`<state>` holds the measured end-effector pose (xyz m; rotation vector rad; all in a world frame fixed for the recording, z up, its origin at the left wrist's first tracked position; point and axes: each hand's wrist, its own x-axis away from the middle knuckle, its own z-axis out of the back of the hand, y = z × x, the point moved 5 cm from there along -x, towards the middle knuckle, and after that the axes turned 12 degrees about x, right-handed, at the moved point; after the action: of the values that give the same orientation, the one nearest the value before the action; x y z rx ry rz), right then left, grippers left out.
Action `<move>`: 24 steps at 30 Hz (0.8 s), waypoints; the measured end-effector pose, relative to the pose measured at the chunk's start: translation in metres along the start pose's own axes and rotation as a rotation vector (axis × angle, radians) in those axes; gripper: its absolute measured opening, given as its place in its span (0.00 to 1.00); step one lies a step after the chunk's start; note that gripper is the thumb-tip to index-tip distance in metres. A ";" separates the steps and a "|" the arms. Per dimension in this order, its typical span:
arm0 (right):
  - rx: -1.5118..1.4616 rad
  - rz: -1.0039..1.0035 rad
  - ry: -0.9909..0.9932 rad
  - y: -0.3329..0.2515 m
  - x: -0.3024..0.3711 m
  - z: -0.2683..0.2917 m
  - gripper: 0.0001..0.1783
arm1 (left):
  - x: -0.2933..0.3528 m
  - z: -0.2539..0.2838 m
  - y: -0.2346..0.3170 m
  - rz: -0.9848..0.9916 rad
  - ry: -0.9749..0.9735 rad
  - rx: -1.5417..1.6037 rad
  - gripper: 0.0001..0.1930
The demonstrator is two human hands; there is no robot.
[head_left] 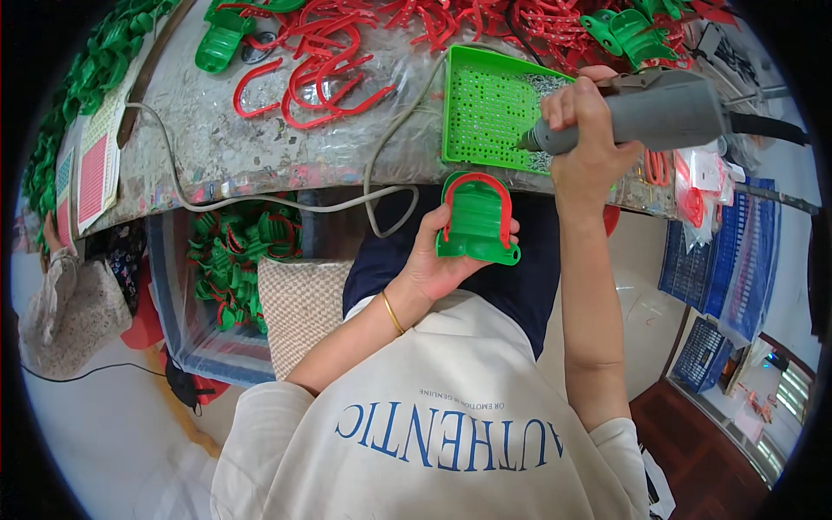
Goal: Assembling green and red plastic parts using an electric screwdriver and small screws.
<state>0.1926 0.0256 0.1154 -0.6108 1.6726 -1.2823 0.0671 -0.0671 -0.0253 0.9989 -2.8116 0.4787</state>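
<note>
My left hand grips a scoop-shaped green plastic part in front of the table's edge, just above my lap. A red U-shaped strip sits along the green part's inner rim, its curve toward the table. In my right hand is a grey electric screwdriver, held nearly level with its tip pointing left. That tip is over a bright green perforated tray, where small silvery screws lie at the right side. Part of the tray is hidden by my right hand and the tool.
Red U-shaped strips and loose green parts are heaped along the table's far side. A grey cable loops over the front edge. At left stands a crate of red-and-green pieces, beside a woven cushion. Another person's sleeve is far left.
</note>
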 end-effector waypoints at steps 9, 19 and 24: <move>-0.037 -0.109 -0.099 -0.014 0.031 -0.010 0.10 | 0.003 -0.003 -0.002 -0.021 -0.021 -0.025 0.37; -0.057 -0.103 -0.098 -0.011 0.036 -0.015 0.08 | 0.006 -0.009 -0.002 -0.052 -0.064 -0.073 0.37; -0.041 -0.083 -0.109 -0.015 0.038 -0.016 0.07 | 0.009 -0.012 -0.002 -0.060 -0.072 -0.075 0.39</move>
<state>0.1595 -0.0025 0.1160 -0.7685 1.6013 -1.2526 0.0614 -0.0701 -0.0114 1.1024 -2.8293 0.3344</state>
